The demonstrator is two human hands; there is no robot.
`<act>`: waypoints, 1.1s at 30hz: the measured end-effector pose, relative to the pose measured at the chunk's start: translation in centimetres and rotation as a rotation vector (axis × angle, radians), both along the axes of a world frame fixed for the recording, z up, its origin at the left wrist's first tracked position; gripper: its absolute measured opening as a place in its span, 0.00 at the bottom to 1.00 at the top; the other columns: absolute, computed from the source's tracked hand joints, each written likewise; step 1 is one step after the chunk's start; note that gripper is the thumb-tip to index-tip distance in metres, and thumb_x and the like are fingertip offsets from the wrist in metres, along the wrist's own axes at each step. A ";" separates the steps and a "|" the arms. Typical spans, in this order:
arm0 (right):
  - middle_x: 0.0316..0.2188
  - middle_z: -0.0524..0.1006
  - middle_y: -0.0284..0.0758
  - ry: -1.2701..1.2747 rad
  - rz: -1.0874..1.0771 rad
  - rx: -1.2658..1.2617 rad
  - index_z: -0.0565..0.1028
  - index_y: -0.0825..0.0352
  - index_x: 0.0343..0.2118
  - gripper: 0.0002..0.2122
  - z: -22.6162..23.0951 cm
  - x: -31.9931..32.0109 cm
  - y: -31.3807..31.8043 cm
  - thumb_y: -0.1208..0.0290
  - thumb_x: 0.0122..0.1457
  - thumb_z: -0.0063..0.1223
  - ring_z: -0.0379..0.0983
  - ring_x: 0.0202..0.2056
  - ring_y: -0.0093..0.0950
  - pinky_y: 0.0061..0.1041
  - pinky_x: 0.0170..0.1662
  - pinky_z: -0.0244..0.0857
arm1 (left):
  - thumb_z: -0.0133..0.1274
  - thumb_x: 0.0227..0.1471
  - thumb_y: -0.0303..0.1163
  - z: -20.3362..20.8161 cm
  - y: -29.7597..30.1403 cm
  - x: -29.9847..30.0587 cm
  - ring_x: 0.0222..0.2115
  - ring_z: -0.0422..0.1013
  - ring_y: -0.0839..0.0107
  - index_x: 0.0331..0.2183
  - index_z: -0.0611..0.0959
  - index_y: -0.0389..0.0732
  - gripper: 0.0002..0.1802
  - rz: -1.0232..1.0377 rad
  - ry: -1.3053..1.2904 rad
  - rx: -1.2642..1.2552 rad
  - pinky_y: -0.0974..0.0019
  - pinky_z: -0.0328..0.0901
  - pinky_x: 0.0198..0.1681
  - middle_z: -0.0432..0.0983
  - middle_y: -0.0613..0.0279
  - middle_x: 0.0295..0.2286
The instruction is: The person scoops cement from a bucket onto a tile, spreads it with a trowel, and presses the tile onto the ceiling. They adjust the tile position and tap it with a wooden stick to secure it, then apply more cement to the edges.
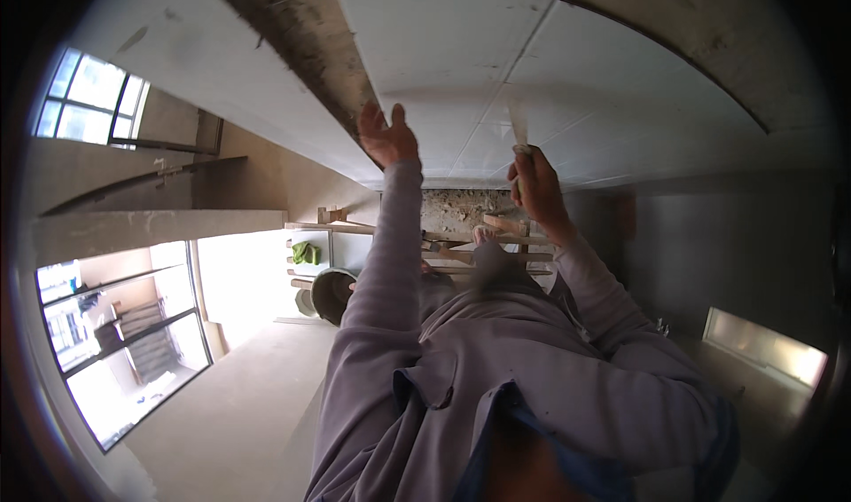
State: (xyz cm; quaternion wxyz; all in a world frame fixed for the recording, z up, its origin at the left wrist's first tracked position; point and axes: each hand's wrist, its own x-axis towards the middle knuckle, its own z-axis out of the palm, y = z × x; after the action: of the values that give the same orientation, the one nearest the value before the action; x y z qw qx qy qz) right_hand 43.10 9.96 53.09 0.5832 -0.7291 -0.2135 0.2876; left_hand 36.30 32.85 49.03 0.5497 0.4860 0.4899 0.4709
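My right hand (538,187) is wrapped round the handle of a putty knife (519,128). Its blade points up against the pale wall panels (612,67), blurred by motion, close to a seam running between two panels. I cannot tell whether the blade touches the surface. To the left, my left hand (387,136) is raised with its fingers apart and nothing in it. It is at the panels' left edge, beside the bare strip of rough wall (341,76); whether it touches the panel is unclear.
Below me, wooden slats (448,255) form a platform under my feet. A dark bucket (332,296) stands left of my left forearm, near a green cloth (306,253). Another large pale panel (222,58) slopes at the upper left. Windows (124,333) are on the left.
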 end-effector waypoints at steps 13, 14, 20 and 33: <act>0.31 0.75 0.34 -0.117 0.193 -0.155 0.68 0.68 0.43 0.12 2.8 0.7 -2.3 0.63 0.68 0.41 0.70 0.21 0.18 0.19 0.21 0.63 | 0.59 0.49 0.29 3.0 -2.8 2.3 0.51 0.66 0.50 0.56 0.70 0.34 0.33 0.047 0.060 0.210 0.52 0.63 0.54 0.65 0.42 0.52; 0.30 0.75 0.33 -0.125 0.215 -0.186 0.69 0.68 0.43 0.12 3.4 0.9 -2.4 0.63 0.68 0.42 0.70 0.21 0.18 0.19 0.22 0.64 | 0.57 0.51 0.29 3.5 -3.0 1.6 0.54 0.64 0.47 0.58 0.68 0.34 0.33 -0.026 0.125 0.286 0.50 0.61 0.57 0.62 0.41 0.54; 0.24 0.74 0.33 -0.317 0.318 -0.152 0.71 0.70 0.38 0.12 8.1 4.8 -1.0 0.64 0.67 0.44 0.70 0.21 0.20 0.24 0.26 0.65 | 0.55 0.55 0.33 9.4 -2.7 0.8 0.61 0.54 0.46 0.59 0.66 0.35 0.33 -0.131 0.273 0.874 0.49 0.53 0.62 0.59 0.42 0.59; 0.22 0.73 0.32 -0.232 0.210 -0.006 0.70 0.70 0.41 0.11 10.3 6.2 -5.1 0.66 0.66 0.46 0.68 0.21 0.20 0.25 0.26 0.63 | 0.62 0.46 0.50 21.0 -4.1 8.4 0.47 0.65 0.67 0.38 0.82 0.53 0.18 -0.191 0.523 1.415 0.46 0.43 0.57 0.75 0.70 0.40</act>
State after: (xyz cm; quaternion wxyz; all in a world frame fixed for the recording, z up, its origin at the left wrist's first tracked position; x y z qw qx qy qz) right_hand 49.30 4.82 63.40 0.5192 -0.7328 -0.3536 0.2616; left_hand 44.73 28.76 70.03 0.0114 0.8587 0.1414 0.4925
